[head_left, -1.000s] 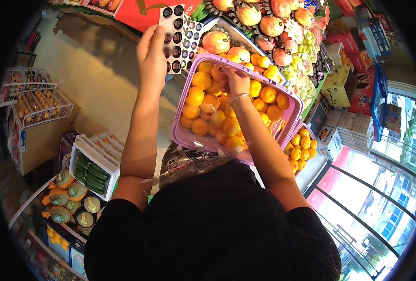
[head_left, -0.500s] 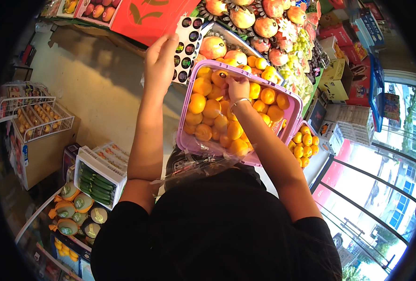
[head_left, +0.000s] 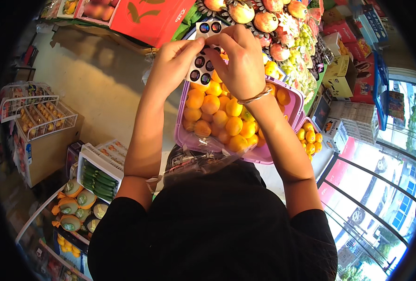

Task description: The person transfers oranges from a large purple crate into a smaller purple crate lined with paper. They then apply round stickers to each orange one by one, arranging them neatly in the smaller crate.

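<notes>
the left hand (head_left: 173, 64) pinches a white paper sheet (head_left: 200, 69) of round black stickers (head_left: 195, 75) above round orange fruit (head_left: 220, 117) in a pink plastic basket (head_left: 290, 110); right hand (head_left: 243, 62) overlaps it, grip unclear. several stickers left; fruit seemingly unlabelled.

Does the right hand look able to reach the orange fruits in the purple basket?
Probably yes: the right hand is above the far side of the purple basket, and nothing visible blocks the orange fruits below, although the hand is at the sticker sheet.
</notes>
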The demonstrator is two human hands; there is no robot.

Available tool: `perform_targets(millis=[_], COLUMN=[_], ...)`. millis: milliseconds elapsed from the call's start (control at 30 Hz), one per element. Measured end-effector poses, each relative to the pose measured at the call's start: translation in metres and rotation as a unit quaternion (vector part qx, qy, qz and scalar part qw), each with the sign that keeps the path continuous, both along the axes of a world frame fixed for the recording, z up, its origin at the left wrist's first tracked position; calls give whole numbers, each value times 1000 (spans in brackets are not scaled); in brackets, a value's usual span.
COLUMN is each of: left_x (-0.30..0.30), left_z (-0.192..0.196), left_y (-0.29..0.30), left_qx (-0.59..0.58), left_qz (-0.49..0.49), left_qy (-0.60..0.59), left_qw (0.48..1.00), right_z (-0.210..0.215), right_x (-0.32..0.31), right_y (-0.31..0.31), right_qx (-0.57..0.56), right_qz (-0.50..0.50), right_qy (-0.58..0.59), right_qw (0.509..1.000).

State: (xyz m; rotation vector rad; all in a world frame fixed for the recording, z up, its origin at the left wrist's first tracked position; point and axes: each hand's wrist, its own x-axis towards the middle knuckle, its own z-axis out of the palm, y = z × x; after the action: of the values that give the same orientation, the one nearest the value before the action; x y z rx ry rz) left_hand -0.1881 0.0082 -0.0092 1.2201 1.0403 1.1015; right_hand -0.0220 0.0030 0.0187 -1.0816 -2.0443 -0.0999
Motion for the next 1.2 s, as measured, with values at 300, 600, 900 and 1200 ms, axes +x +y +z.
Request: perform_targets(millis=[300,600,900,1200], left_x=[-2,0,-27,-7], left_z=[-21,-20,-10,-20], left_y=[9,8,19,15], left_qx=[20,1,-15,16], left_qz=[-2,-10,158,125], left_qy=[15,-12,-72,-53], left_qw=[1000,1000,985,991], right_z=[-6,-14,-54,-138], right_x=[4,6,42,29], right_y=[12,9,-28,-29], right_qx=[38,44,-582,-721], right_qz=[13,19,47,13], right_qy=[-53,-60,261,118], right_qw=[998,997,769,683])
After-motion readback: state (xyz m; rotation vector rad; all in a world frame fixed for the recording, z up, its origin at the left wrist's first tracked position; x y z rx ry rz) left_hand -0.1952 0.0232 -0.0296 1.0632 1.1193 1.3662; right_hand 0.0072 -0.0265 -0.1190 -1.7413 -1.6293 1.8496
